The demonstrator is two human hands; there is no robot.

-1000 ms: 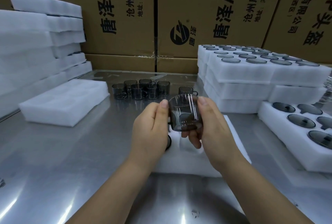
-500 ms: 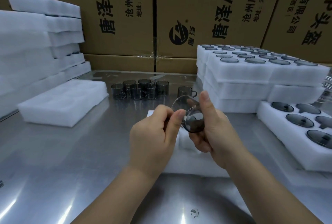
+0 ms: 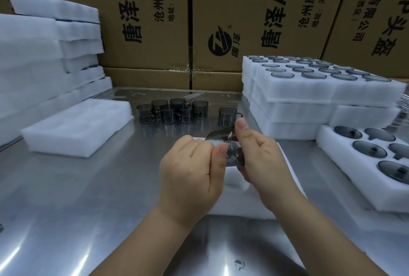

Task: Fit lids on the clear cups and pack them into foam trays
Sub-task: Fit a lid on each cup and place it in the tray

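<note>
A smoky clear cup [image 3: 232,150] lies tipped on its side between my hands, above a white foam tray [image 3: 234,200]. My right hand [image 3: 263,163] grips the cup, thumb raised over its rim. My left hand [image 3: 192,174] is curled, with its thumb and fingers pinching the cup's near edge. Several more clear cups [image 3: 174,111] stand grouped on the steel table behind, and one lone cup [image 3: 226,117] stands to their right. Dark lids [image 3: 369,149] sit in the pockets of a foam tray [image 3: 345,171] at the right.
Stacked foam trays [image 3: 309,103] holding lids rise at the back right. A single foam tray [image 3: 77,127] lies at the left, beside a tall pile of foam [image 3: 33,59]. Cardboard boxes [image 3: 243,17] wall the far side of the steel table [image 3: 88,198].
The cup has turned from upright to lying on its side. My left hand moved from cupping its wall to pinching its edge, and both hands shifted slightly right.
</note>
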